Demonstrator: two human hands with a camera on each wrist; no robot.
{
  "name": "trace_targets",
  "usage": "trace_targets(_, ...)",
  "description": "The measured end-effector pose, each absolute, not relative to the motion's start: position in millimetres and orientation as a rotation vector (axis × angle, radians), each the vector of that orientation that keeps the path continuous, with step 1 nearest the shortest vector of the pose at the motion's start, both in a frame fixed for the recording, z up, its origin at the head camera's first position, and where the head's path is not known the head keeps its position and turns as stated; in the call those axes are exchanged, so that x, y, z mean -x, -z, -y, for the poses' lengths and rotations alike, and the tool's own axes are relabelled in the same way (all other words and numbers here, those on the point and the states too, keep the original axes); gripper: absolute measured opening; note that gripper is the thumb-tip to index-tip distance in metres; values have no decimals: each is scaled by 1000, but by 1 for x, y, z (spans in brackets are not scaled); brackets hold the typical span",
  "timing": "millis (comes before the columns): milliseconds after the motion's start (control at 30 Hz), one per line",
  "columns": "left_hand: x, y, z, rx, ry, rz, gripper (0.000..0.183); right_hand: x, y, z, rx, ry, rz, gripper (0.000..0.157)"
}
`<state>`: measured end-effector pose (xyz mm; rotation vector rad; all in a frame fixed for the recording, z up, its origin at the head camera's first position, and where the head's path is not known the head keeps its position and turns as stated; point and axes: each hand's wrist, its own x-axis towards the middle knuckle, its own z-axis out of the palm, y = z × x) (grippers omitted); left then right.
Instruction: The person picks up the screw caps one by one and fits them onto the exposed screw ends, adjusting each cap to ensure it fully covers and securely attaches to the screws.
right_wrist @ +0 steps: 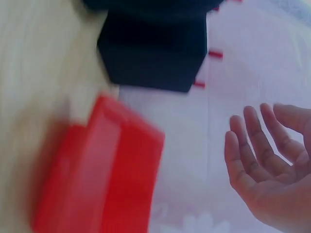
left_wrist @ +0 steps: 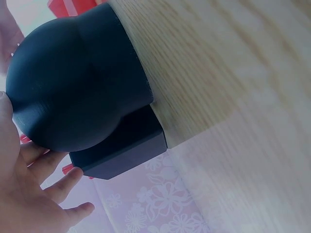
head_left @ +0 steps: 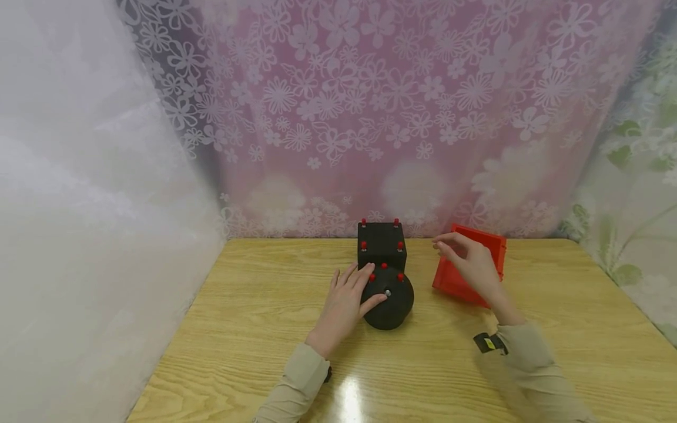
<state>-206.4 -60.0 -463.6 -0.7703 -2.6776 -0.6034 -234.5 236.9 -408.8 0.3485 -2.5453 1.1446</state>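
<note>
My left hand point(head_left: 344, 302) rests against the left side of a black round-topped block point(head_left: 390, 314), fingers spread and thumb lying across its top near a small metal piece. Several red pegs stand on this block. Directly behind it is a square black block point(head_left: 381, 238) with red pegs at its top corners. Over a red open bin point(head_left: 449, 279) hovers my right hand point(head_left: 476, 267), its fingers loosely bent. In the right wrist view I see nothing held in that hand point(right_wrist: 277, 177), which is apart from the bin point(right_wrist: 116, 170).
A wooden table point(head_left: 254, 329) carries all these things. A pink flowered cloth point(head_left: 328, 117) hangs along its back edge, and pale sheets point(head_left: 106, 205) hang at both sides. Dark bands sit at both wrists.
</note>
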Motion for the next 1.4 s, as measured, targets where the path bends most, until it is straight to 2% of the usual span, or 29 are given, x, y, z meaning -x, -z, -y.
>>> trace_targets(433, 206, 464, 60, 769, 630, 2682, 73, 270, 399, -300, -373, -665, 2798, 26)
trace_targets(633, 207, 463, 61, 774, 597, 2678, 73, 288, 412, -311, -487, -257, 2882, 8)
trace_targets(800, 207, 464, 60, 778, 601, 2677, 74, 299, 427, -319, -515, -88, 2895, 25)
trace_targets(900, 207, 464, 60, 779, 596, 2673, 73, 303, 435, -321, -555, 21, 2868, 28)
trace_targets(1100, 206, 464, 61, 781, 605, 2671, 72, 309, 449, -319, -627, 197, 2769, 28)
trace_targets(1400, 207, 464, 61, 777, 600, 2682, 73, 313, 457, -312, -574, 338, 2850, 21)
